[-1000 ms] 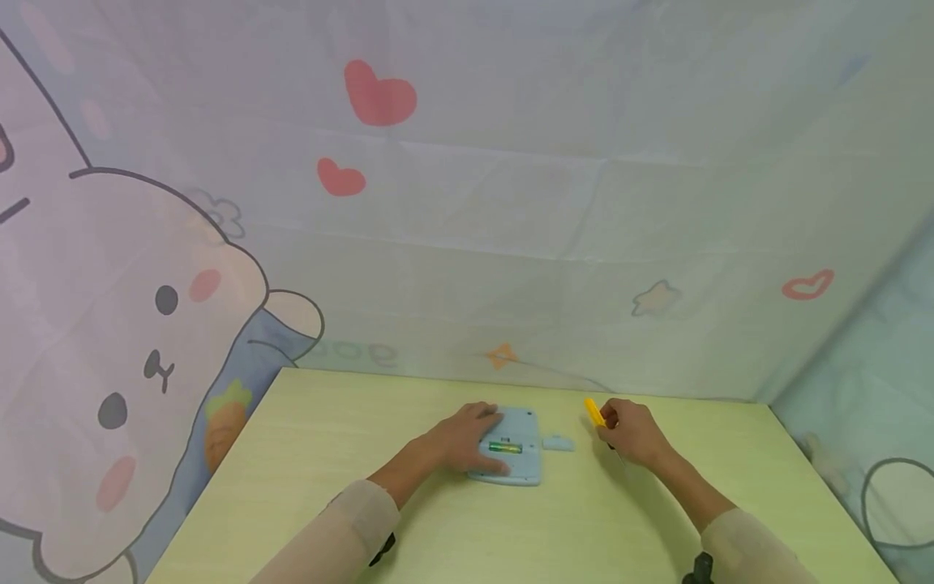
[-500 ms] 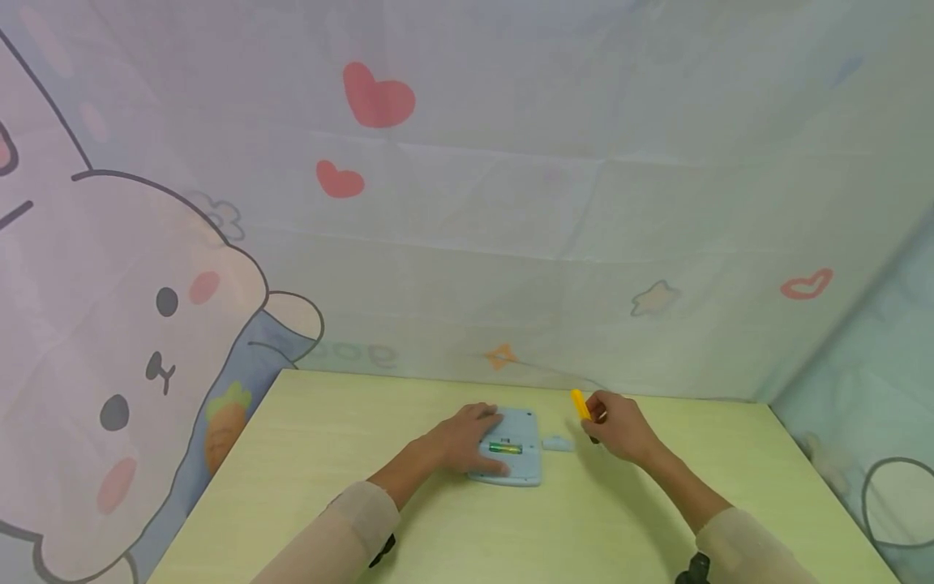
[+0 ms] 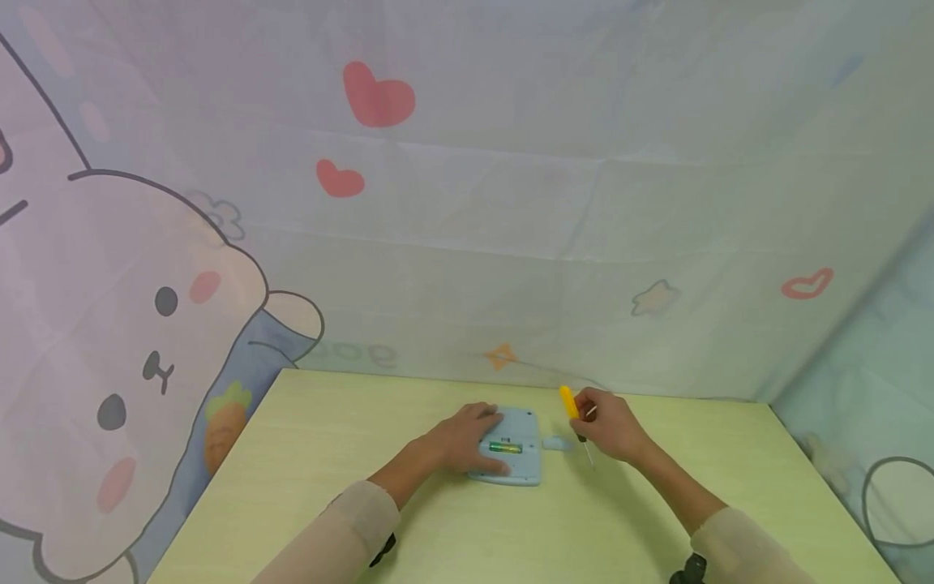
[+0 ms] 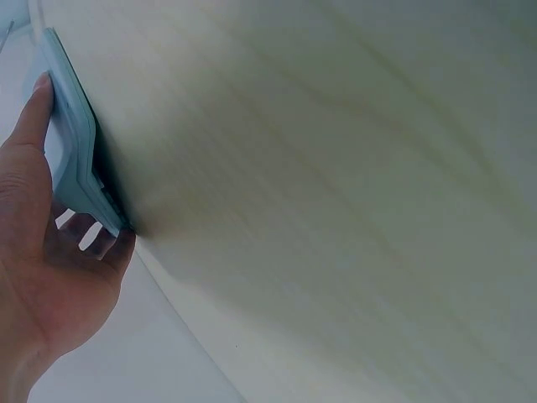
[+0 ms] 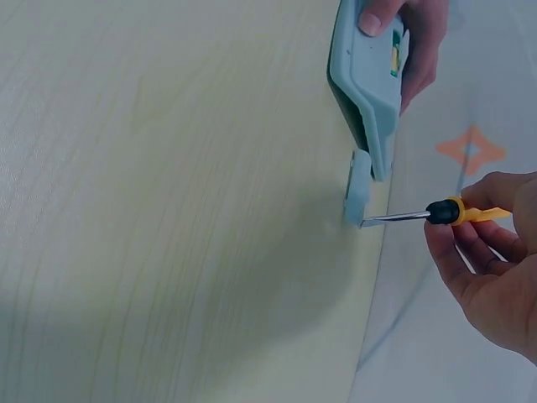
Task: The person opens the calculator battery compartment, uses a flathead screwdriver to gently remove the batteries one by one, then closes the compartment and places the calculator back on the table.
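Note:
A light-blue calculator lies back side up on the table, a green battery showing in its uncovered slot. My left hand grips its left part, thumb on the near side and fingers at the far side. Right of the calculator lies its small light-blue battery cover. My right hand pinches a screwdriver by its yellow handle, the metal shaft pointing down. In the right wrist view the shaft's tip overlaps the end of the cover.
The pale wooden table ends at the back against a printed cloth with hearts and a rabbit. Its right edge runs beside another hanging cloth.
My right hand has moved left with the screwdriver, nearer to the battery cover, and the shaft now shows below the hand. The left hand and the calculator have stayed put.

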The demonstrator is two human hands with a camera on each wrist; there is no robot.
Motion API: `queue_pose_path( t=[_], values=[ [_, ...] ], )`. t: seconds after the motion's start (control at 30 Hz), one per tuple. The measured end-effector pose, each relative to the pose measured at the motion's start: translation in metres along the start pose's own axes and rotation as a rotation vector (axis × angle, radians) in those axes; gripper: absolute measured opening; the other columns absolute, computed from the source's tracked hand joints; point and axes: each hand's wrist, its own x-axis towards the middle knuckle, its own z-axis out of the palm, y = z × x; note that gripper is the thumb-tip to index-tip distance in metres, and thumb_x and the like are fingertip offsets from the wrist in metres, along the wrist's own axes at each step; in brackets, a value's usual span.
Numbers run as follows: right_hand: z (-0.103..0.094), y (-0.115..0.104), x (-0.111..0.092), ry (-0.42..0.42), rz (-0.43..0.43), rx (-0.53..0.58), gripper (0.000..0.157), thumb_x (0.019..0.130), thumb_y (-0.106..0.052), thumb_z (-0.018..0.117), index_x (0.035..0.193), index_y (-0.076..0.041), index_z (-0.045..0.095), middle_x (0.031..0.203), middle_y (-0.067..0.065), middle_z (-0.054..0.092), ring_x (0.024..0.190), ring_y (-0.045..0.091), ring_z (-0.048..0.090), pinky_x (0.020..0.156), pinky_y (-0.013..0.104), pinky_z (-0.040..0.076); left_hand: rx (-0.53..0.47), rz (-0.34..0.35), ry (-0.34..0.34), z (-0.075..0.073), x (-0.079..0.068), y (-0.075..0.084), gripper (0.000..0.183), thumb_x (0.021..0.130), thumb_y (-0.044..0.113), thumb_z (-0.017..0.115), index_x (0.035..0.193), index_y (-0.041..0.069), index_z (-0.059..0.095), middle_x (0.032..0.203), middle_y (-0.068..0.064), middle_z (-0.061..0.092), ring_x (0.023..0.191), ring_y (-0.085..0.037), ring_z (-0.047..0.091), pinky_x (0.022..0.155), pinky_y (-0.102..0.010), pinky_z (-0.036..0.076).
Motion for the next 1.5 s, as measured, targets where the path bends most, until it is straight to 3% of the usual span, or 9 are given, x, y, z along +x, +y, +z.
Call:
queue_pose_path(
  t=[0.73, 1.13, 1.5],
  values=[
    [0.011, -0.013, 0.0, 0.023, -0.023, -0.019, 0.018, 0.087, -0.008, 0.072, 0.104, -0.004, 0.068, 0.095, 0.003, 0.068, 0.085, 0.018, 0.066, 0.07, 0.029, 0.056, 0.0, 0.007, 0.005, -0.001, -0.001, 0.0, 0.098, 0.079, 0.077, 0.061, 0.155, 0.02, 0.036, 0.16, 0.0, 0.028, 0.147, -0.022, 0.025, 0.111, -0.044, 0.035],
    [0.015, -0.019, 0.0, -0.003, -0.073, 0.047, 0.016, 0.089, -0.009, 0.073, 0.104, -0.006, 0.069, 0.096, 0.002, 0.069, 0.082, 0.015, 0.067, 0.067, 0.027, 0.056, -0.014, 0.006, 0.003, -0.002, -0.001, 0.001, 0.098, 0.079, 0.077, 0.061, 0.155, 0.02, 0.037, 0.16, 0.0, 0.029, 0.147, -0.022, 0.025, 0.112, -0.043, 0.034],
    [0.019, -0.03, 0.0, 0.008, -0.094, 0.027, 0.016, 0.088, -0.007, 0.071, 0.103, -0.007, 0.065, 0.092, 0.0, 0.065, 0.084, 0.015, 0.064, 0.075, 0.03, 0.054, -0.019, 0.011, 0.007, 0.001, 0.0, -0.001, 0.097, 0.079, 0.078, 0.06, 0.155, 0.021, 0.037, 0.16, 0.0, 0.029, 0.146, -0.022, 0.027, 0.11, -0.043, 0.036]
  ],
)
